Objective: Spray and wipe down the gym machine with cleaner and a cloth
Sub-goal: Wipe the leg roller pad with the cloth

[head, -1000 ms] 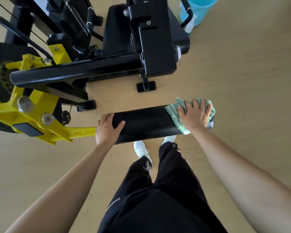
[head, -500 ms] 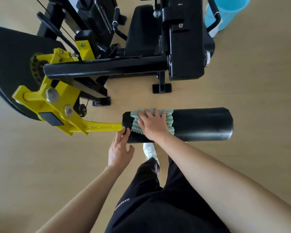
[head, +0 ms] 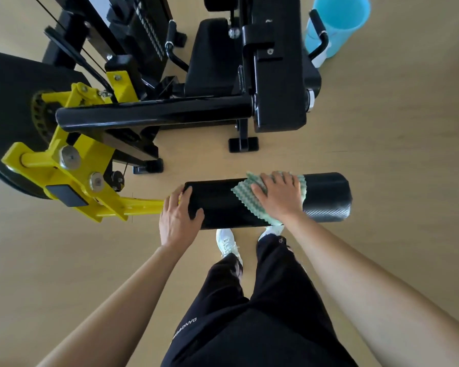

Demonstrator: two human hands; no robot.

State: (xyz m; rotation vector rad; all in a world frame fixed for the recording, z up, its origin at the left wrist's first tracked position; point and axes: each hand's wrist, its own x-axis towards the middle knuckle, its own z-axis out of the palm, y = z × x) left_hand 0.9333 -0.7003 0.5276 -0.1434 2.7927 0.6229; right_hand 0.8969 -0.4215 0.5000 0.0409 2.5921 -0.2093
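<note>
The gym machine [head: 154, 115] stands beyond the roller pad [head: 217, 202]. Nothing on its black frame or seat shows whether it is wiped yet, so most of the job probably remains. The roller pad itself is mid-wipe. At its left end the left hand [head: 176, 215] grips it, thumb in front and fingers curled over the end. Right of its middle the right hand [head: 276, 196] presses the cloth [head: 243, 197] down, fingers slightly spread.

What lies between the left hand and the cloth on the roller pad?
In the head view, only a bare stretch of the black roller pad lies between the left hand, gripping its end, and the green cloth under the right hand.
</note>
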